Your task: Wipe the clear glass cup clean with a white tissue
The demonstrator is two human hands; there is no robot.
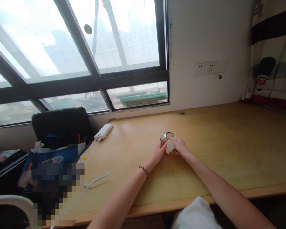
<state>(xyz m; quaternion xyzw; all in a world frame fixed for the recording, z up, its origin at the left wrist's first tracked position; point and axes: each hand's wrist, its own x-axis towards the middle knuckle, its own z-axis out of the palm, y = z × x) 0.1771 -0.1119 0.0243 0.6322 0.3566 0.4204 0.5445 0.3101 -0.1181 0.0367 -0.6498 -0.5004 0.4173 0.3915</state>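
Observation:
Both my hands meet over the middle of the wooden table. My left hand (160, 151) is closed around the near left side of a shiny, silvery, round bowl-like object (166, 136); whether it is glass or metal I cannot tell. A white tissue or thin cloth (170, 147) lies against its near right side. Pinched on that tissue, my right hand (180, 147) has its fingers close to the object's rim. The left thumb also touches the tissue's edge. Fingertips under the object are hidden.
On the table (228, 152), a white power bank (103, 131) with a cable lies at the back left. A loose white cable (98, 178) sits near the left edge. Beyond that edge are a black chair (62, 125) and a blue bag (54, 156). Window and wall bound the back.

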